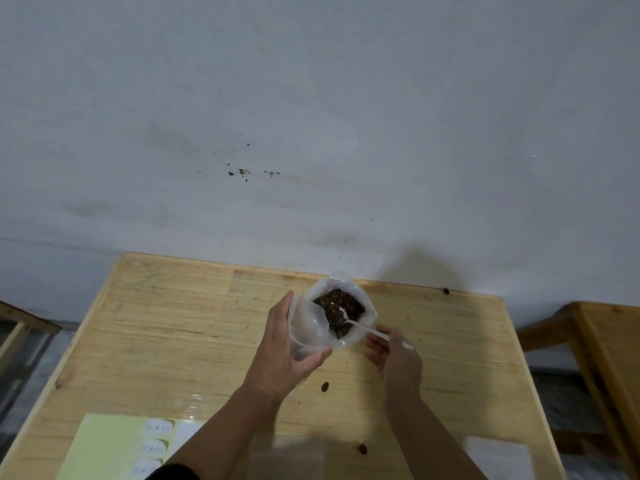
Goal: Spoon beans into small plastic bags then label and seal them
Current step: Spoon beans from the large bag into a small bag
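**Beans head for the bag: filling stage under way, labels and seals to come**

Hands work close together over a wooden table [145,341]. The left hand [284,355] grips a small clear plastic bag [306,327], fingers and thumb curled round it to keep its mouth open beside the supply. The right hand [394,358] pinches the handle of a pale spoon [360,325], whose bowl is dipped into the dark beans [337,306] inside a larger open bag [343,289] standing near the table's far edge, just touching the small one.

The small bag looks empty or nearly so; whether any beans lie at its bottom cannot be told. By that showing, filling has barely begun for this bag, and labelling and sealing remain.

Further out, 3 stray beans lie on the wood: 1 just below the hands [325,386], 1 near the front edge [362,448], 1 at the far right rim [446,291]. A green sheet of labels [114,445], some with handwriting too blurred to read, waits at the near left. Flat clear bags [498,455] appear to lie at the near right. No filled, sealed bag is in view.
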`<action>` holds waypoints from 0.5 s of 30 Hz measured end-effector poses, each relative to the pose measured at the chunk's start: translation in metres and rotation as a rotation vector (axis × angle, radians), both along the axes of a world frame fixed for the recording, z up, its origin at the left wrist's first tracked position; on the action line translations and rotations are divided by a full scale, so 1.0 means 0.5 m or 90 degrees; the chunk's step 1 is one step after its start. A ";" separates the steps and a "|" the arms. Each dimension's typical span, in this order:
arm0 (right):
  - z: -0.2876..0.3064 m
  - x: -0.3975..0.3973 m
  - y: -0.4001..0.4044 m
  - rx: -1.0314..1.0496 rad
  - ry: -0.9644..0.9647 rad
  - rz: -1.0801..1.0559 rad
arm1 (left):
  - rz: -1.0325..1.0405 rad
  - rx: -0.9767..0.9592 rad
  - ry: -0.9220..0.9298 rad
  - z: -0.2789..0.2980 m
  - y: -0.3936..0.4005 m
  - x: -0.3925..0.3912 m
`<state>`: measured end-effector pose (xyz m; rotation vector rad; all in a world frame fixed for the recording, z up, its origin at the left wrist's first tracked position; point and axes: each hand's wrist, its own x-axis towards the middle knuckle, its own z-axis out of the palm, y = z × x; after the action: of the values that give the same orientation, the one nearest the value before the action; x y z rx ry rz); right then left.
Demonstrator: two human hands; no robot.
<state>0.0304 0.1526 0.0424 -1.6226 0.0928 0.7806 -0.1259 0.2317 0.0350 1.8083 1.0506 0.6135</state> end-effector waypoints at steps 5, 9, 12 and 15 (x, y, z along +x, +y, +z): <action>0.045 0.023 -0.023 0.073 -0.004 0.012 | -0.009 -0.013 -0.002 0.000 0.002 0.002; 0.093 0.017 -0.045 0.127 -0.009 0.052 | -0.014 -0.006 0.004 0.001 0.000 0.004; 0.116 0.003 -0.058 0.135 -0.019 0.081 | -0.017 -0.004 -0.001 0.003 -0.002 0.007; 0.127 -0.013 -0.069 0.145 -0.050 0.122 | -0.023 -0.007 -0.007 0.003 -0.004 0.010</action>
<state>0.0241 0.1182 0.1060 -1.4566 -0.2039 0.8396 -0.1210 0.2298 0.0363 1.8076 1.0103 0.5943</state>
